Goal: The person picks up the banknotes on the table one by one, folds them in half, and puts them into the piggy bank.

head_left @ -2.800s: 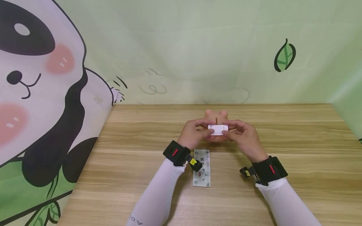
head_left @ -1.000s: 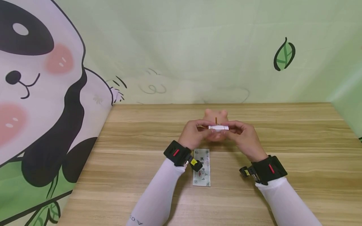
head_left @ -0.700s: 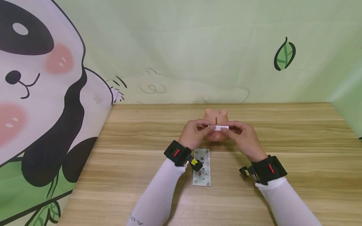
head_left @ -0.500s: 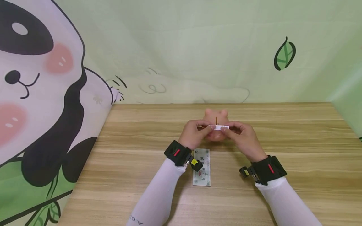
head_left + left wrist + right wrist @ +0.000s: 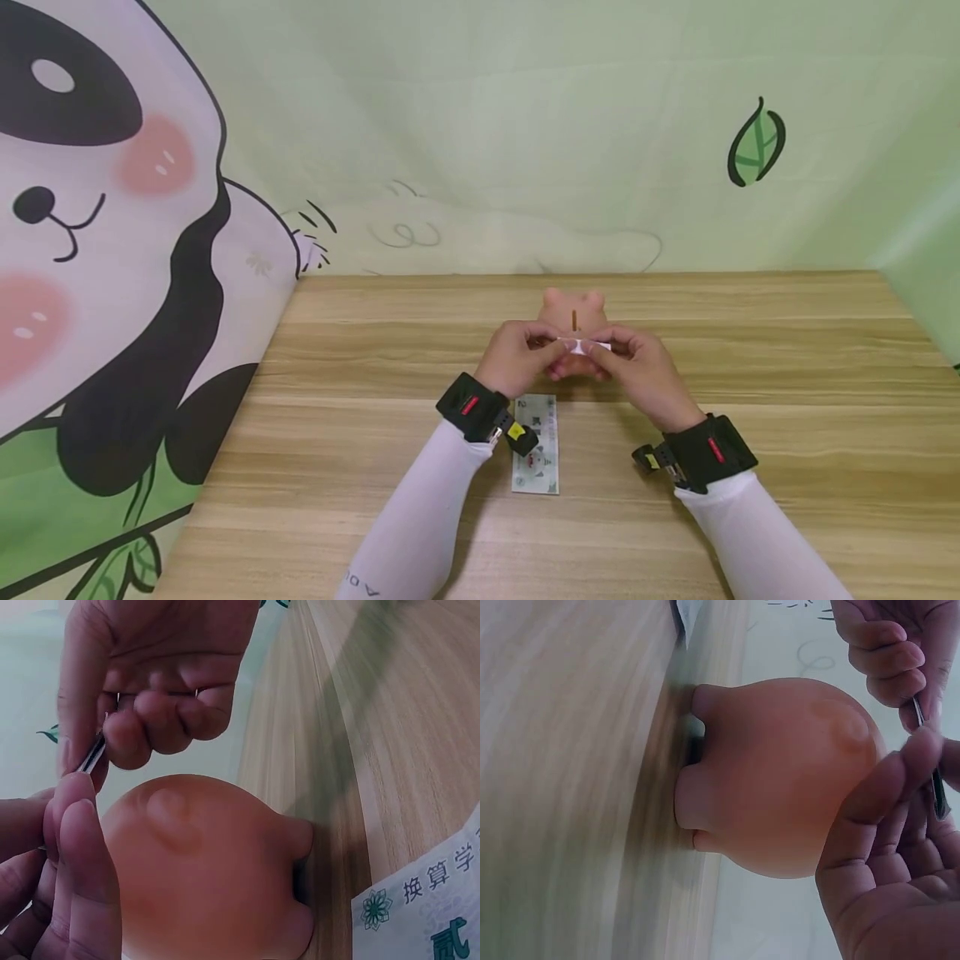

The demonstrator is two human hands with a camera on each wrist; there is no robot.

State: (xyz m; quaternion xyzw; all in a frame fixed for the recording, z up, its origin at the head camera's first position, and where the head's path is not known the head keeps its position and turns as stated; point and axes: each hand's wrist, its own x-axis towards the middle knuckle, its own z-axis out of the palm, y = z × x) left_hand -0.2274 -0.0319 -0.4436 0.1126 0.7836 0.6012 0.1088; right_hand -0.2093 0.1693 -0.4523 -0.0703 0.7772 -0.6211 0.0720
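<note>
Both hands meet above a pink piggy bank [image 5: 557,312], which stands on the table with its dark slot [image 5: 574,320] facing up. My left hand [image 5: 510,358] pinches one end of a small folded paper note [image 5: 579,347] between thumb and fingers. The other end is pinched by my right hand [image 5: 643,367], thumbs almost touching. White shows on the note's outside in the head view, while a dark, narrow edge of the folded note [image 5: 939,796] appears in the right wrist view. In both wrist views the hands hold it apart from the bank's round body [image 5: 206,870].
A greenish play banknote [image 5: 536,475] lies flat on the wooden table [image 5: 360,350], nearer to me than the bank and partly beneath the left wrist camera. A green cloth backdrop [image 5: 480,150] with a panda picture rises behind and at the left.
The white paper has gone from a taller rectangle to a narrow strip. Both hands have shifted slightly nearer to me, and the thumbs have come closer together. The flat banknote stays put.
</note>
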